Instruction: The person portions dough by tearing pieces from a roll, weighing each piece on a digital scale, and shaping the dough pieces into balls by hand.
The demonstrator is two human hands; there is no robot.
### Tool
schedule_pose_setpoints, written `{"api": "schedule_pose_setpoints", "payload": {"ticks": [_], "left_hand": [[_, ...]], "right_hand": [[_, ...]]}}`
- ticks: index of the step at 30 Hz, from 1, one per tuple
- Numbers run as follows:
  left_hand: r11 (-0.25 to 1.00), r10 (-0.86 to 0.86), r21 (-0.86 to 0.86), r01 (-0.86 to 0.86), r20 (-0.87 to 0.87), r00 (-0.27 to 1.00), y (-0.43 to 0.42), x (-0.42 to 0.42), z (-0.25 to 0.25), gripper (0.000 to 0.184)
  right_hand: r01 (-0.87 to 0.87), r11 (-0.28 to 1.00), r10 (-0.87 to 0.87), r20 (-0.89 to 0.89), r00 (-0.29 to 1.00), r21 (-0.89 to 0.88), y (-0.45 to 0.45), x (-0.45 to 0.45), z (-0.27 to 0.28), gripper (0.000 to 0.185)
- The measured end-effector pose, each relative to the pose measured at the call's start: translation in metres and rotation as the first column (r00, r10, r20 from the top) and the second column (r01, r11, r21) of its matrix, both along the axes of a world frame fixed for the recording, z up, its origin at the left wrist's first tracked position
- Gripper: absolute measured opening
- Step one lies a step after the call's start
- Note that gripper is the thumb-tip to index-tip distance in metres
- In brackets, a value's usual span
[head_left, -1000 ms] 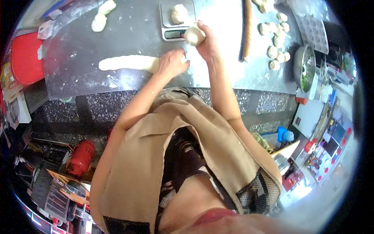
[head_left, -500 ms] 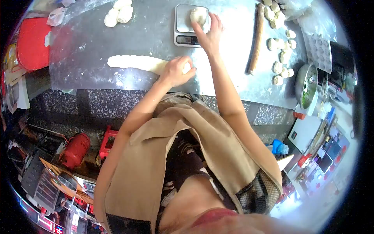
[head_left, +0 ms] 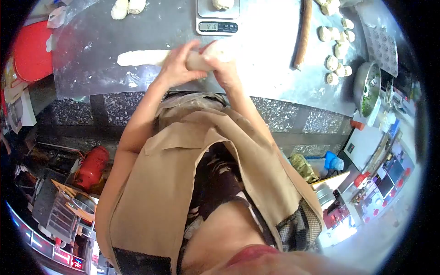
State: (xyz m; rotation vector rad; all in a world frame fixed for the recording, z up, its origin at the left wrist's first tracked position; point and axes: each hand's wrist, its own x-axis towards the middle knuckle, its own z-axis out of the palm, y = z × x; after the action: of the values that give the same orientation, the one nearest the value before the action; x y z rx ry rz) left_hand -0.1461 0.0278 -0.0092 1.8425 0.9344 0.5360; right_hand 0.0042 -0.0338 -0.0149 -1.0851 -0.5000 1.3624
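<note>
A long roll of white dough (head_left: 140, 57) lies across the floured metal table, its left part bare on the surface. My left hand (head_left: 176, 66) grips the roll near its middle. Around the right end, my right hand (head_left: 221, 66) is closed, and glare washes out part of that end. Just beyond my hands stands a digital kitchen scale (head_left: 217, 26), its display reading about 121.0. One dough ball (head_left: 223, 3) rests on the scale's plate, cut off by the top of the view.
A long brown rolling pin (head_left: 304, 34) lies to the right. Beside it are several small dough pieces (head_left: 341, 48), a metal bowl with green filling (head_left: 368, 91) and a moulded tray (head_left: 382, 48). Dough lumps (head_left: 120, 9) sit at far left, near a red stool seat (head_left: 33, 50).
My right hand has left the dough ball on the scale and come back to the roll. My left hand has slid left along it. The view has shifted, so the scale sits higher.
</note>
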Motion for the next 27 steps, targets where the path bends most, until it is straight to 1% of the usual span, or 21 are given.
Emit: {"api": "schedule_pose_setpoints", "payload": {"ticks": [1,2,4,6,8,9,10,11,12,13,14,15,16,17,18,19,21,23,24,26,27], "left_hand": [[0.983,-0.127,0.102,0.153,-0.227,0.966,-0.002,-0.001,0.003,0.062],[0.982,-0.132,0.100,0.157,-0.228,0.965,-0.005,0.004,0.003,0.062],[0.965,-0.174,-0.228,0.131,-0.182,0.968,-0.006,0.017,0.001,0.062],[0.975,-0.157,-0.181,0.125,-0.173,0.972,-0.009,0.033,0.006,0.059],[0.995,0.026,-0.097,-0.007,0.203,0.979,-0.014,0.047,0.017,0.056],[0.991,-0.107,-0.057,0.118,0.168,0.980,-0.010,0.049,-0.006,0.053],[0.992,-0.101,-0.055,0.111,0.169,0.980,-0.006,0.050,-0.008,0.053],[0.986,-0.163,0.049,0.157,0.171,0.972,-0.004,0.051,-0.009,0.051],[0.968,-0.226,0.151,0.202,0.167,0.960,-0.003,0.053,-0.004,0.050],[0.986,-0.163,0.080,0.144,0.345,0.925,-0.005,0.055,0.008,0.043],[0.987,-0.160,0.076,0.142,0.349,0.923,-0.008,0.057,0.006,0.043],[0.986,-0.117,0.149,0.076,0.294,0.949,-0.010,0.059,0.002,0.041],[0.974,-0.070,0.225,0.015,0.241,0.968,-0.012,0.061,-0.002,0.040],[0.974,-0.045,0.228,-0.011,0.242,0.969,-0.013,0.060,-0.007,0.039],[0.986,0.005,0.164,-0.042,0.221,0.975,-0.016,0.059,0.007,0.037],[0.981,-0.019,0.192,-0.025,0.226,0.974,-0.016,0.058,0.004,0.036],[0.976,-0.040,0.220,-0.012,0.229,0.973,-0.016,0.054,0.000,0.035],[0.974,-0.062,0.218,0.061,-0.002,0.998,-0.018,0.050,-0.001,0.035],[0.974,-0.060,0.217,0.060,-0.004,0.998,-0.020,0.047,0.004,0.035],[0.954,-0.084,0.298,0.043,0.125,0.989,-0.022,0.043,0.025,0.034],[0.957,-0.078,0.287,0.033,0.147,0.986,-0.023,0.041,0.031,0.035]], "right_hand": [[0.054,0.998,-0.053,-0.075,0.996,0.012,-0.002,0.001,0.007,0.032],[0.058,0.998,-0.058,-0.076,0.995,0.009,-0.004,0.002,0.014,0.032],[0.078,0.997,-0.076,0.158,0.985,-0.005,0.001,0.006,0.029,0.033],[0.122,0.991,-0.128,0.148,0.981,0.048,0.013,0.009,0.047,0.033],[0.165,0.982,-0.176,0.133,0.975,0.093,0.012,0.009,0.051,0.033],[0.110,0.988,-0.135,0.274,0.952,0.106,0.009,0.010,0.049,0.032],[0.052,0.992,-0.094,0.408,0.908,0.113,0.008,0.010,0.052,0.032],[0.008,0.997,-0.049,0.500,0.864,0.083,0.004,0.011,0.057,0.030],[0.006,0.997,-0.046,0.502,0.863,0.081,0.001,0.012,0.061,0.030],[-0.003,0.989,-0.079,0.552,0.830,0.146,-0.002,0.012,0.065,0.029],[-0.016,0.978,-0.113,0.597,0.794,0.208,-0.004,0.013,0.066,0.029],[-0.014,0.955,-0.167,0.575,0.801,0.297,-0.003,0.013,0.068,0.029],[-0.015,0.955,-0.166,0.578,0.799,0.295,-0.003,0.015,0.071,0.029],[0.116,0.962,-0.201,0.355,0.913,0.245,-0.002,0.018,0.075,0.030],[0.231,0.959,-0.251,0.113,0.961,0.164,-0.001,0.020,0.080,0.031],[0.294,0.948,-0.294,-0.020,0.956,0.119,-0.002,0.024,0.076,0.033],[0.300,0.945,-0.297,-0.041,0.954,0.128,-0.005,0.026,0.088,0.033],[0.323,0.939,-0.318,-0.053,0.946,0.122,-0.007,0.025,0.098,0.041],[0.322,0.939,-0.317,-0.054,0.947,0.119,-0.009,0.027,0.100,0.041],[0.382,0.907,-0.349,-0.191,0.918,0.177,-0.011,0.038,0.104,0.049],[0.363,0.913,-0.330,-0.185,0.925,0.185,-0.012,0.040,0.105,0.055]]}}
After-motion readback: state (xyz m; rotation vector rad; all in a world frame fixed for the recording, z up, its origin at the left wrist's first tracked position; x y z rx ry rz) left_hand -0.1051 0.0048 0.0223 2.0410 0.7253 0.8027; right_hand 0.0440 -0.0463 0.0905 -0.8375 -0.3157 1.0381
